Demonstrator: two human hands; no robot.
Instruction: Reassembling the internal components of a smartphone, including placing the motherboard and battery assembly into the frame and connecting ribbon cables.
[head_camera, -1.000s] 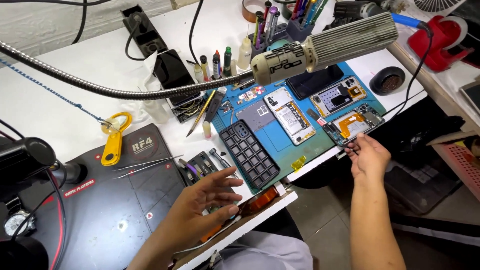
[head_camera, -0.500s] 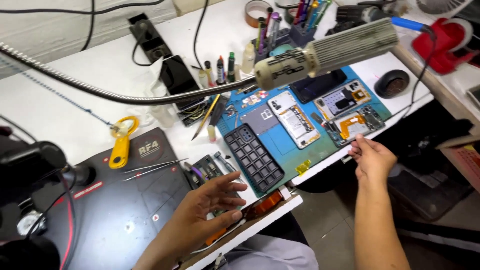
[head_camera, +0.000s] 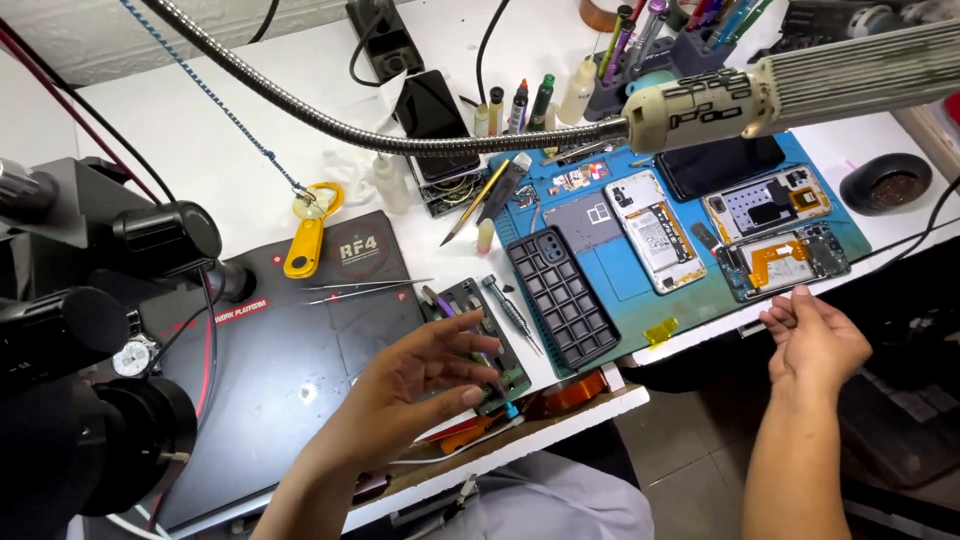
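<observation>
Here, near the lower middle of the frame, the left hand (head_camera: 415, 385) is being held palm-up with fingers spread apart and empty, its fingertips hovering over a small green fixture plate (head_camera: 478, 335) at the bench edge. Toward the lower right, the right hand (head_camera: 815, 340) is being held off the front edge of the blue repair mat (head_camera: 610, 285), fingers loosely curled together; whether anything tiny is being pinched cannot be told. An opened phone frame (head_camera: 785, 260) is lying on the mat just above that hand. A likely risk is being posed by the left fingers: the screwdriver (head_camera: 510, 308) and tweezers (head_camera: 365, 288) nearby could be brushed and rolled off. The phone frame, lying near the mat's edge, could likewise be nudged off.
</observation>
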